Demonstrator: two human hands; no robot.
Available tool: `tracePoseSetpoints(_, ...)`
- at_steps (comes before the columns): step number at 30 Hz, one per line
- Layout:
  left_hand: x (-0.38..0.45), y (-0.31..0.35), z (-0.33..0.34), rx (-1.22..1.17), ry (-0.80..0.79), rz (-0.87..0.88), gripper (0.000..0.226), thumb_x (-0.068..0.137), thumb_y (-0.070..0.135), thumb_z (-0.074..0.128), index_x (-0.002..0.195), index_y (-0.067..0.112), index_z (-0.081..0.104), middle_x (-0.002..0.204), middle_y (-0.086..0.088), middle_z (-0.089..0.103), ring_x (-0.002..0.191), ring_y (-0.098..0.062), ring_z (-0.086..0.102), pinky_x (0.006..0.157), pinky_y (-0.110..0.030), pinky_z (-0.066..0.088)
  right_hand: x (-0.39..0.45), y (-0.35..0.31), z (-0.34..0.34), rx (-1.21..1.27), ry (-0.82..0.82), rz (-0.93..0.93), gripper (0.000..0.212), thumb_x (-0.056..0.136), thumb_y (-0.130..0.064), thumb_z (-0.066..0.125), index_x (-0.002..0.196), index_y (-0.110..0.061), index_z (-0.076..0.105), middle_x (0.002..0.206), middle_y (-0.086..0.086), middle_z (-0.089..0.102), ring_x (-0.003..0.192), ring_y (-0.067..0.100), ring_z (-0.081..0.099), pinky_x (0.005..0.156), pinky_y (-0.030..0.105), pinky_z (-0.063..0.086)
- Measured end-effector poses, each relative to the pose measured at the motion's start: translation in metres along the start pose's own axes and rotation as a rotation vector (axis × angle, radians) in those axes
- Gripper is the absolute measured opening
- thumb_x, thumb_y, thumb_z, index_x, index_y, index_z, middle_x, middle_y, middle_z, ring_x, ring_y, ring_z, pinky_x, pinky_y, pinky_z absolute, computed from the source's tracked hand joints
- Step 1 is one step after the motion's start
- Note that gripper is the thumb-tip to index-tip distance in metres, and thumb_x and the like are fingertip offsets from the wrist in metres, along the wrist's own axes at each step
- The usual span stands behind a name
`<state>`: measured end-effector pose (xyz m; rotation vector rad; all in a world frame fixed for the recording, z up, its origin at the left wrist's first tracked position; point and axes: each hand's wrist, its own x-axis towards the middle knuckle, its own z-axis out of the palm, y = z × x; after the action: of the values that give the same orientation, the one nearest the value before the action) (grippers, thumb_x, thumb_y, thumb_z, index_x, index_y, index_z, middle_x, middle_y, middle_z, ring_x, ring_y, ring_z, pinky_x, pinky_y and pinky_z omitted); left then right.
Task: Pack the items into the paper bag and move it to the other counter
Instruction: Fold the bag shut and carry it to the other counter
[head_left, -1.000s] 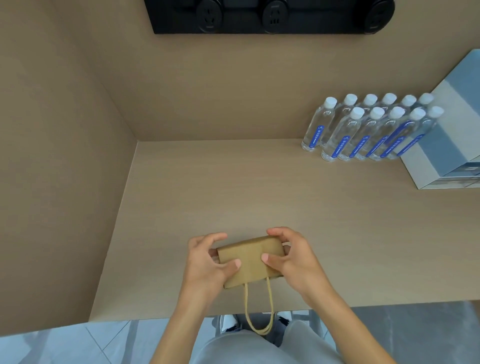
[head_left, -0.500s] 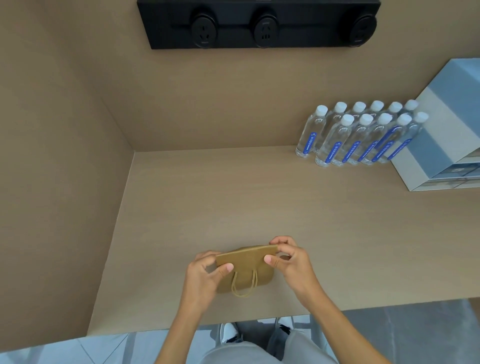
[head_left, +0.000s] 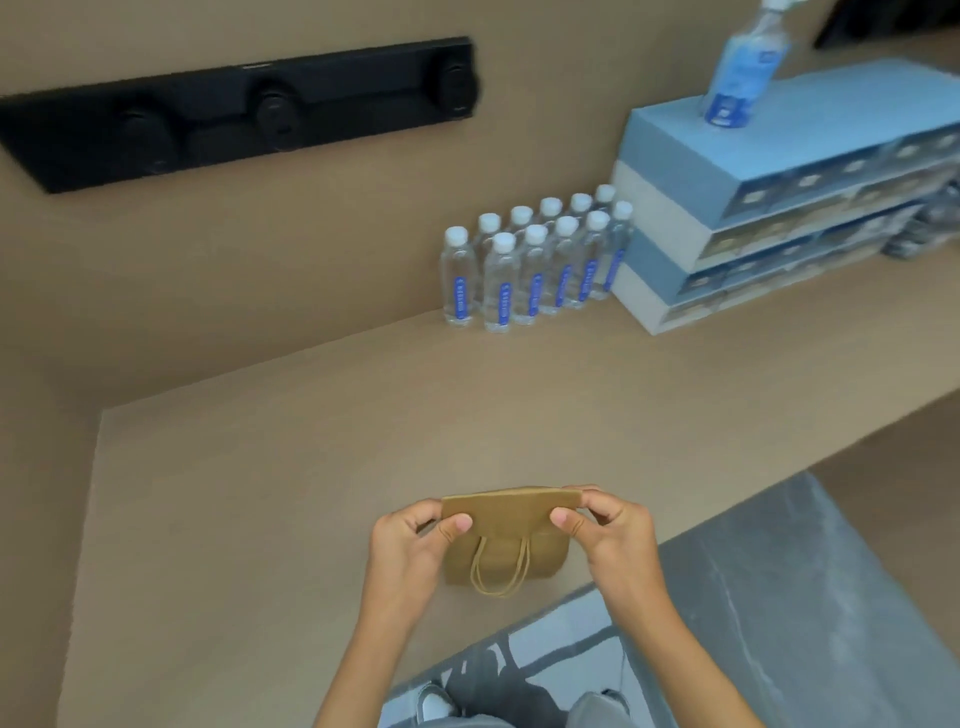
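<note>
A small brown paper bag is held folded flat just above the near edge of the wooden counter, its twine handles hanging down toward me. My left hand pinches the bag's upper left corner and my right hand pinches the upper right corner. Several small water bottles with white caps and blue labels stand in two rows against the back wall.
A stack of blue and white drawer boxes stands right of the bottles, with a blue spray bottle on top. A black socket strip is mounted on the back wall. A side wall closes the counter's left end. Grey floor lies below right.
The bag has been turned so its handles hang over its front face, and both hands now pinch its top corners. The camera has swung to the right and tilted.
</note>
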<state>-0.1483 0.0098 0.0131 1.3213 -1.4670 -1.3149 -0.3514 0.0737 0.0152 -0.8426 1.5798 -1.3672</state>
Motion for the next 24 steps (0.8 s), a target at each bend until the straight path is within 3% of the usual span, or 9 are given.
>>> tracePoseSetpoints(2, 0.004, 0.016, 0.042, -0.004, -0.102, 0.002, 0.022, 0.079, 0.005, 0.076, 0.066, 0.022, 0.079, 0.065, 0.01, 0.075, 0.057, -0.002, 0.063, 0.056, -0.011, 0.046, -0.007, -0.004, -0.043, 0.015, 0.08, -0.024, 0.022, 0.081, 0.004, 0.07, 0.079, -0.016, 0.081, 0.084, 0.0, 0.079, 0.083, 0.011, 0.072, 0.076, 0.02, 0.055)
tracePoseSetpoints(4, 0.003, 0.034, 0.091, -0.004, -0.192, 0.027, 0.033, 0.079, 0.001, 0.075, 0.065, 0.03, 0.08, 0.069, 0.011, 0.078, 0.061, 0.003, 0.068, 0.058, -0.009, 0.049, -0.015, -0.007, -0.091, 0.032, 0.18, -0.043, 0.026, 0.079, 0.007, 0.07, 0.076, -0.016, 0.081, 0.078, -0.002, 0.078, 0.075, 0.007, 0.071, 0.07, 0.015, 0.053)
tracePoseSetpoints(11, -0.016, 0.089, 0.277, -0.003, -0.476, 0.133, 0.037, 0.08, -0.002, 0.074, 0.069, 0.033, 0.08, 0.068, 0.011, 0.078, 0.059, 0.005, 0.067, 0.056, -0.009, 0.049, -0.051, -0.014, -0.269, 0.055, 0.487, -0.082, 0.021, 0.078, 0.006, 0.071, 0.077, -0.013, 0.08, 0.082, 0.002, 0.076, 0.078, 0.014, 0.071, 0.071, 0.024, 0.057)
tracePoseSetpoints(18, -0.029, 0.123, 0.426, -0.03, -0.722, 0.176, 0.034, 0.08, -0.004, 0.073, 0.076, 0.028, 0.082, 0.075, 0.005, 0.08, 0.066, -0.001, 0.071, 0.059, -0.011, 0.052, -0.076, -0.021, -0.398, 0.072, 0.736, -0.093, 0.017, 0.077, 0.007, 0.071, 0.073, -0.009, 0.078, 0.077, -0.002, 0.075, 0.071, 0.008, 0.068, 0.067, 0.016, 0.051)
tracePoseSetpoints(24, -0.011, 0.143, 0.536, -0.047, -0.86, 0.234, 0.037, 0.08, -0.008, 0.072, 0.064, 0.025, 0.079, 0.057, 0.015, 0.071, 0.053, 0.008, 0.06, 0.052, -0.005, 0.045, -0.054, -0.021, -0.481, 0.083, 0.881, -0.089, 0.024, 0.079, 0.006, 0.07, 0.075, -0.016, 0.08, 0.076, -0.004, 0.075, 0.069, 0.003, 0.068, 0.063, 0.013, 0.05)
